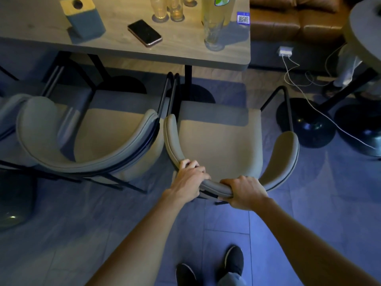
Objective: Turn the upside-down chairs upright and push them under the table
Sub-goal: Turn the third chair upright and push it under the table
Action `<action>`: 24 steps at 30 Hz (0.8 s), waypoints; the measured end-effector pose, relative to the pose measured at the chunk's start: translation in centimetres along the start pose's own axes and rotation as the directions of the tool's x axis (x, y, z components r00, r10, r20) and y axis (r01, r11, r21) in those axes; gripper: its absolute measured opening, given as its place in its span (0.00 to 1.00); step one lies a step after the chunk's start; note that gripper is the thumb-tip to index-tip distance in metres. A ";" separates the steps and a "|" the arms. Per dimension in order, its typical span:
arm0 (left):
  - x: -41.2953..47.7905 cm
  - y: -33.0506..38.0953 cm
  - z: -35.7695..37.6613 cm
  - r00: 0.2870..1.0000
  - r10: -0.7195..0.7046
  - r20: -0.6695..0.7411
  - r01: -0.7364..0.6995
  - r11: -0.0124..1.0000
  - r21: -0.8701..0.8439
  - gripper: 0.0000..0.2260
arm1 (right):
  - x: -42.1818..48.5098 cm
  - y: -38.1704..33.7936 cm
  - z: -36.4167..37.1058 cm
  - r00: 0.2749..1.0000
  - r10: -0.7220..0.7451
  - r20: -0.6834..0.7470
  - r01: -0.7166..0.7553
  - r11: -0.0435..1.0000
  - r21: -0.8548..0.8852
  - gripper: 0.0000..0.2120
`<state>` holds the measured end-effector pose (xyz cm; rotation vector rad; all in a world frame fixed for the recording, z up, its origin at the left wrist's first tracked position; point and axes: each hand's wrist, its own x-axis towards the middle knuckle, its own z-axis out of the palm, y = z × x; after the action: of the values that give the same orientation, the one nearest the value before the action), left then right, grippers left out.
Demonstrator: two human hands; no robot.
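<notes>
At near edge of tabletop [144, 52], your left hand [190, 179] and right hand [245, 193] both gripped curved back of right chair [218, 141]. Chair stood upright on floor, grey seat partly under tabletop, black legs showing. Step looked like push-in part. Next move called for straight push forward, keeping clear of table's black post and left chair [88, 145] just beside it. Left chair stood upright too, partly tucked. Phone [144, 33] and glasses [213, 27] sat on tabletop, so push needed to be gentle.

grey chairs [218, 139], wood-grain table [123, 48], black phone [144, 33]
</notes>
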<state>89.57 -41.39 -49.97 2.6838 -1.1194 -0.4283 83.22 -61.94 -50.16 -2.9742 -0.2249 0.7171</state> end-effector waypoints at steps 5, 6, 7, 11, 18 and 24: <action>-0.2 0.5 -0.1 1.000 -0.019 0.011 0.019 0.999 0.028 0.21 | -0.1 -0.3 0.5 0.999 0.048 -0.006 -0.048 0.999 0.018 0.19; -0.2 0.5 -0.1 1.000 -0.024 0.009 0.024 0.999 0.032 0.20 | -0.1 -0.4 0.6 0.998 0.055 -0.012 -0.055 0.998 0.024 0.19; -0.2 0.5 0.0 1.000 -0.029 0.008 0.028 0.999 0.038 0.20 | -0.1 -0.5 0.7 0.998 0.059 -0.017 -0.058 0.998 0.026 0.19; -0.5 0.5 0.2 0.999 -0.043 0.016 0.043 0.997 0.057 0.19 | -0.1 -0.9 1.1 0.998 0.062 -0.029 -0.061 0.998 0.026 0.20; -0.5 1.1 0.1 0.996 -0.078 0.033 0.075 0.993 0.094 0.17 | -0.1 -0.8 1.3 0.998 0.055 -0.032 -0.054 0.998 0.026 0.21; -0.4 1.5 0.3 0.993 -0.119 0.022 0.115 0.983 0.145 0.18 | -0.1 -0.7 1.0 0.999 0.034 -0.014 -0.034 0.999 0.020 0.21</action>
<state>88.16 -42.19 -49.76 2.8893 -1.0411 -0.4244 82.60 -61.23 -50.89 -2.9696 -0.1656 0.6976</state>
